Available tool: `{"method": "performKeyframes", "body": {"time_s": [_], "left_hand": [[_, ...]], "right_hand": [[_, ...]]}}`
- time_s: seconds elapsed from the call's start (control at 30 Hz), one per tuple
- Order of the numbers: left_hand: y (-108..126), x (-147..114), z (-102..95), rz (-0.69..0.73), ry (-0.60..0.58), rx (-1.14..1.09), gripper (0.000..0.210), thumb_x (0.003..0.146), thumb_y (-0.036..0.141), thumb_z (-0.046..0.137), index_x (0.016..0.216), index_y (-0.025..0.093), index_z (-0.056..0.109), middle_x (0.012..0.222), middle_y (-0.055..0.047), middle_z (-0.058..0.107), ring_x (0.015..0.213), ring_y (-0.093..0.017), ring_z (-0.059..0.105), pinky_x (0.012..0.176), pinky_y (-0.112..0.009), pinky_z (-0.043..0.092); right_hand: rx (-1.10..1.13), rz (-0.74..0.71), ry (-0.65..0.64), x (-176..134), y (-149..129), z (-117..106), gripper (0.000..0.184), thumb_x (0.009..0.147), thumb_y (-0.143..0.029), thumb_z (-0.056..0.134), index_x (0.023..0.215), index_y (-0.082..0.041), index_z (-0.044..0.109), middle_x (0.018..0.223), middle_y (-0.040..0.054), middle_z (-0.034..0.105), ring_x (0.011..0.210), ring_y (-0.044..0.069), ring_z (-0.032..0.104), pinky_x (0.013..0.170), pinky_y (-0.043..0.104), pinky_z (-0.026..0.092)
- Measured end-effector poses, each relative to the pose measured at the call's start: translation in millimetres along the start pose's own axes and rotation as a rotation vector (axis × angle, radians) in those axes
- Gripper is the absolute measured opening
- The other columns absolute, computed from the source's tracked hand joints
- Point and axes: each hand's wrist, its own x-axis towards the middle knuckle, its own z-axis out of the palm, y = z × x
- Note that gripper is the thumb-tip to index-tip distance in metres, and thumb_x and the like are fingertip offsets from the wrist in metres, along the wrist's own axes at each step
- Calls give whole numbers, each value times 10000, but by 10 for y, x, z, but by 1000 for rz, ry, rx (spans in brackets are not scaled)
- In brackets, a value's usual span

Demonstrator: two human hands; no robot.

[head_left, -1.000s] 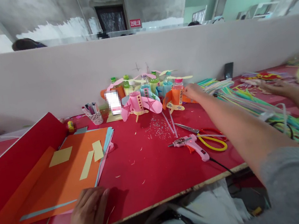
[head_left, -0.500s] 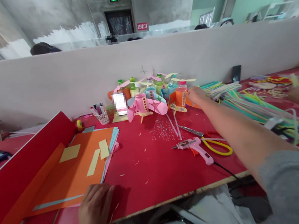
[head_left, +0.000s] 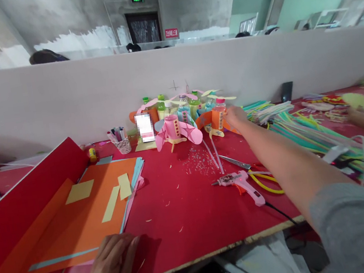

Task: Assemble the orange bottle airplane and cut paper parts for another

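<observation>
Bottles [head_left: 221, 107]: smooth clear plastic, wrapped in matt paper [head_left: 216, 117]
Sheets [head_left: 78, 220]: matt paper too
Glue gun [head_left: 239, 180]: pink plastic, kinda glossy
Scissors [head_left: 241, 164]: shiny metal, handle [head_left: 262, 186] done in smooth yellow plastic
Table [head_left: 168, 229]: smooth red top, edge [head_left: 248, 240] left rough

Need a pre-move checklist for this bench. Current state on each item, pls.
1. Right hand at the orange bottle plane: ok, at its right side.
2. Firm grip on that plane: cannot tell, the fingers are too small and partly hidden.
3. Left hand free: ok, nothing seen in it; it rests by the near table edge, beside the orange paper.
4. Glue gun clear of both hands: ok, it lies on its side, apart from them.
5. Scissors fully in sight: not ok, the right forearm covers part of the handles.
6. Tabletop free of scraps: not ok, bits are scattered across it.
</observation>
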Motion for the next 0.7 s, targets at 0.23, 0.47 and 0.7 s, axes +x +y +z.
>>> {"method": "performKeyframes", "body": {"time_s": [0.23,0.47,0.7], "left_hand": [[-10,-19,-8,-13,-3,-2,140,881,277,569,779,196,618,788,-54,641,784,-192,557,729,-324,442],[42,6,-13,-39,82,3,156,841,328,623,749,202,620,793,-51,653,774,-191,575,722,-321,461],[38,-9,-4,4,49,8,136,873,280,586,809,192,666,846,-65,677,818,-188,585,767,-320,474]], "right_hand": [[2,102,117,-172,-74,-202,342,779,-469,646,892,-153,710,950,184,707,991,343,626,810,431,473],[233,-98,295,-987,65,-455,364,820,-431,578,1069,-186,681,1151,109,678,1126,288,554,979,381,399],[670,-50,270,-2479,426,-187,281,828,-491,522,874,-257,673,827,67,720,731,244,668,718,370,533]]}}
